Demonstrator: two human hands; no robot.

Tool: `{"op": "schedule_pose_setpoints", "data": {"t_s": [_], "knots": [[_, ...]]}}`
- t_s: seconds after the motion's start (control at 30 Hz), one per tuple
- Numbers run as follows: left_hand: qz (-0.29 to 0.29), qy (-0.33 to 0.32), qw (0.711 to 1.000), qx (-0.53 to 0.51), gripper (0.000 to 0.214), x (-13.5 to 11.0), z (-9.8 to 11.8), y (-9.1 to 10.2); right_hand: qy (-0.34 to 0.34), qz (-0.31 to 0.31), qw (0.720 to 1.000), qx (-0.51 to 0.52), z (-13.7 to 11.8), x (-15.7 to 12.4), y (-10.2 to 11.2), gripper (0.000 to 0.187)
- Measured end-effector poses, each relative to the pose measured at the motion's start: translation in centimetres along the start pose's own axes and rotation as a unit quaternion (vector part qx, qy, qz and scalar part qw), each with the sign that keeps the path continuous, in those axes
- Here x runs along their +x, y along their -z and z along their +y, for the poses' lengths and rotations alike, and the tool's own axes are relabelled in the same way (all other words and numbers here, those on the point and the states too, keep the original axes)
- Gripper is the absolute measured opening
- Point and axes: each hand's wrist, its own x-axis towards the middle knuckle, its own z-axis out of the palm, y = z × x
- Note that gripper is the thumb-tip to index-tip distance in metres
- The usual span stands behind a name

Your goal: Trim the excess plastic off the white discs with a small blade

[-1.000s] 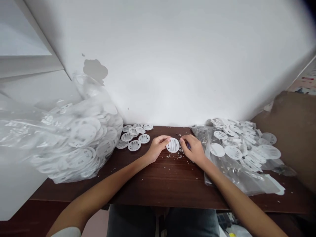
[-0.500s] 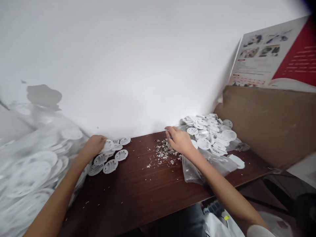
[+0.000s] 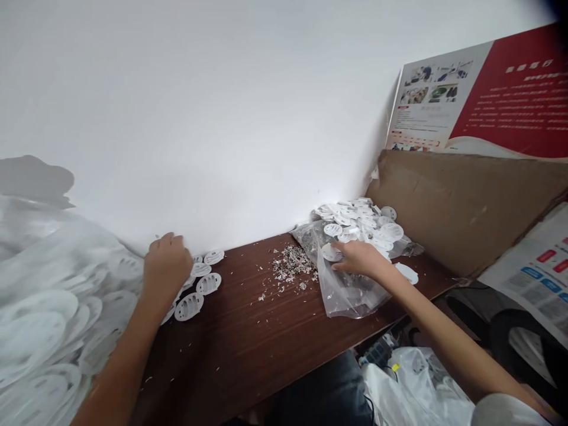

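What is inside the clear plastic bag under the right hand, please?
Dark scraps show through the clear plastic bag, with white slotted plastic discs heaped at its far end. The right hand covers part of it, hiding what lies beneath.

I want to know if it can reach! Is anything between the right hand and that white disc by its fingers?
Nothing visible is in the way. The right hand is already right at the white plastic disc, with no other thing between them. The disc lies on the clear plastic bag.
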Motion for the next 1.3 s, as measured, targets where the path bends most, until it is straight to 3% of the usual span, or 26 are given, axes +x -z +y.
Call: {"op": "schedule_pose_setpoints", "data": {"t_s": [0.07, 0.17, 0.27, 0.4, 0.43, 0.5, 0.6, 0.7, 0.83, 1.0, 1.17, 1.3], "knots": [[0.004, -0.039, 0.999, -0.014, 0.028, -0.7, 2.1, -0.3, -0.001, 0.013, 0.999, -0.037, -0.7, 0.3, 0.0, 0.032], [-0.045, -0.096, 0.988, -0.111, 0.032, -2.6, 5.5, -1.1, 0.01, 0.035, 0.996, -0.076, -1.0, 0.8, 1.0, 0.026], [-0.08, -0.07, 0.965, -0.239, 0.035, -5.2, 8.9, -1.7, -0.01, 0.068, 0.995, -0.07, -0.9, 1.4, 2.6, 0.035], [-0.11, -0.025, 0.893, -0.435, 0.041, -7.9, 13.0, -2.2, -0.024, 0.086, 0.996, -0.025, -0.9, 2.3, 4.1, 0.036], [-0.11, -0.033, 0.885, -0.452, 0.042, -8.3, 13.7, -2.5, -0.02, 0.085, 0.996, -0.015, -1.0, 2.5, 4.3, 0.035], [-0.122, -0.066, 0.895, -0.423, 0.044, -8.6, 14.8, -3.2, -0.014, 0.083, 0.996, -0.013, -1.4, 2.9, 4.1, 0.034], [-0.144, -0.117, 0.932, -0.311, 0.045, -8.5, 15.6, -4.1, -0.031, 0.082, 0.994, -0.068, -1.8, 2.7, 3.1, 0.034], [-0.139, -0.154, 0.947, -0.246, 0.045, -8.3, 15.9, -4.7, -0.033, 0.061, 0.994, -0.082, -1.9, 1.7, 1.3, 0.032], [-0.146, -0.172, 0.945, -0.236, 0.045, -8.2, 16.1, -5.2, -0.044, 0.073, 0.995, 0.056, -1.4, 0.3, -0.8, 0.032], [-0.152, -0.176, 0.939, -0.254, 0.046, -8.1, 16.9, -5.8, -0.08, 0.119, 0.964, 0.222, -0.9, -0.1, -1.7, 0.042], [-0.163, -0.184, 0.933, -0.263, 0.044, -8.6, 17.8, -6.3, -0.125, 0.146, 0.937, 0.292, -1.1, -0.2, -2.1, 0.048], [-0.162, -0.189, 0.933, -0.26, 0.045, -9.2, 18.0, -6.6, -0.132, 0.153, 0.936, 0.287, -1.4, -0.6, -2.7, 0.047]]}}
